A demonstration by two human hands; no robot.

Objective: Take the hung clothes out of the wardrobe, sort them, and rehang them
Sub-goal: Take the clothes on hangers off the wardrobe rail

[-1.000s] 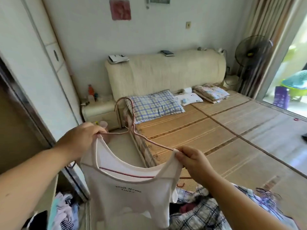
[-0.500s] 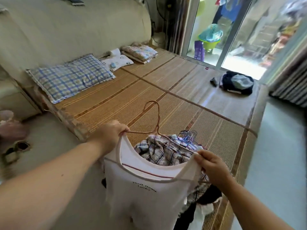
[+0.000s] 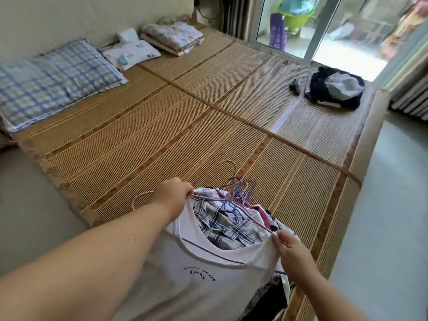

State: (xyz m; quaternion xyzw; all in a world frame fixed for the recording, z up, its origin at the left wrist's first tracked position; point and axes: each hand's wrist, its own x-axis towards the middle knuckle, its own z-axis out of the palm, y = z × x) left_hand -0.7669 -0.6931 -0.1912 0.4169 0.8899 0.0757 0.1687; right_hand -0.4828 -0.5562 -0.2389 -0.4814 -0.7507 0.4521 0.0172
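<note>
Swung bedward, the white top [image 3: 208, 269] is being pinched by left grip [image 3: 172, 195] and right grip [image 3: 289, 249], snagging being risked on hangers [image 3: 238, 191] between them.

White top [image 3: 220, 297] — hem cut off by the near edge; small print on its chest only partly legible. Pile of clothes [image 3: 228, 228] beneath it mostly covered. Hangers [image 3: 240, 191] tangled, count unclear. Checked pillow [image 3: 53, 82] clipped at the left edge. Far right, dark bundle [image 3: 324, 93] — garments indistinguishable; balcony [image 3: 347, 31] beyond blurred.
</note>
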